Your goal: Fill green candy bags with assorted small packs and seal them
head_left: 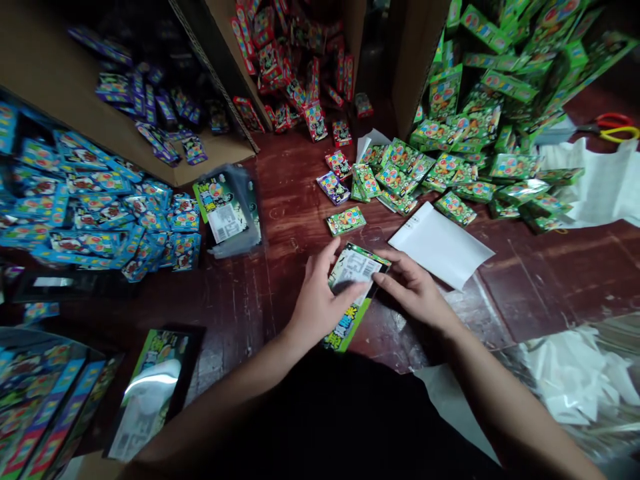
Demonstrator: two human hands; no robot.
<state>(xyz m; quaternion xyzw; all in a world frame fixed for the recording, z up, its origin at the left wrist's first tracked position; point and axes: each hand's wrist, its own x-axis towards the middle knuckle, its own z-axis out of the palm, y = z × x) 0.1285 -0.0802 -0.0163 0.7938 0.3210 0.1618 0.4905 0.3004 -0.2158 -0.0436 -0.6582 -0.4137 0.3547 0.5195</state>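
Observation:
Close to my body, both hands hold a flat printed plastic pouch [345, 327], green and black with a white barcode label, tilted over the table. My left hand [317, 297] is closed on its left edge, thumb across the printed face. At the upper right corner, my right hand [413, 287] pinches the pouch between thumb and fingers. A green strip shows along the pouch's top edge; what lies inside is hidden. Just beyond my fingers sit a small green box [346, 221], a purple box [333, 189] and a red box [338, 164].
A stack of similar pouches [227, 210] lies left of centre. Blue boxes [100, 213] are heaped at the left. Cartons hold purple boxes [145, 93] and red boxes [300, 73]. Green boxes [480, 120] spill rightward. White paper [443, 243] and scissors [617, 127] lie right.

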